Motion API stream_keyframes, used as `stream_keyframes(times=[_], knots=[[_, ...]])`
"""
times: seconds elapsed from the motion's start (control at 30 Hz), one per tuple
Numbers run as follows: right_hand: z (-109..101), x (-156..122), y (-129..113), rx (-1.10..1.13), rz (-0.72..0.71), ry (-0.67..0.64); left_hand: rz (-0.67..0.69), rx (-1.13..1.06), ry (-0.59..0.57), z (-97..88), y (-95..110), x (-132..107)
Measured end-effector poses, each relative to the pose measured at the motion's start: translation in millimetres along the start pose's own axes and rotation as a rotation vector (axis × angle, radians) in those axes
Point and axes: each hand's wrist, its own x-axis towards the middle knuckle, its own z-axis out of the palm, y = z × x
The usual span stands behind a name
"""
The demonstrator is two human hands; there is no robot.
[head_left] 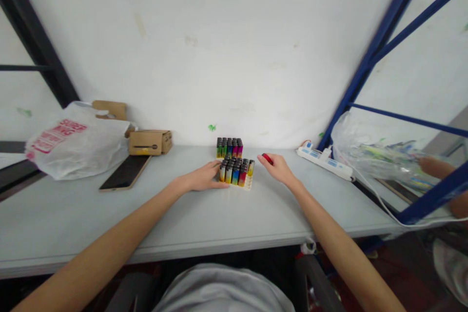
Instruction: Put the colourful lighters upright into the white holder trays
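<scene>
Grey table [219, 214] runs the full width, against a white wall. Blue rack frame [365, 63] stands at the right end.

White plastic bag [76, 148] with red print sits far left on the table. Clear bag [369, 156] with coloured contents lies far right, behind the rack posts. Another person's arm [438, 168] is beside it, at the frame edge.

Dark flat slab [126, 173], phone or tablet, cannot tell which, lies just right of the white bag. 2 cardboard boxes: 1 [149, 142] by the slab's far end, 1 [109, 108] behind the bag.

White power strip [323, 160] lies near the rack foot, cable trailing right.

Centre: near lighter tray [237, 171], lighters upright in rows, mixed colours. Far lighter block [229, 147] stands just behind it, near the wall.

Left hand [203, 178]: relaxed, flat on the table, fingers extended and touching the near tray's left side, no grasp.

Right hand [280, 168]: just right of the near tray, fingertips pinching a red lighter [267, 158], held clear of the tray.
</scene>
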Motion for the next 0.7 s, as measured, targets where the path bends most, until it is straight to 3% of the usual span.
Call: stream_keyframes(times=[0.33, 0.5, 0.7], knots=[[25, 1, -13, 0.079, 0.089, 0.088, 0.0, 0.005, -0.007, 0.2, -1, 0], [23, 1, -12, 0.082, 0.083, 0.084, -0.005, -0.003, 0.004, 0.6, -1, 0], [11, -2, -14, 0.039, -0.045, -0.046, 0.002, -0.006, 0.005, 2.2, -4, 0]])
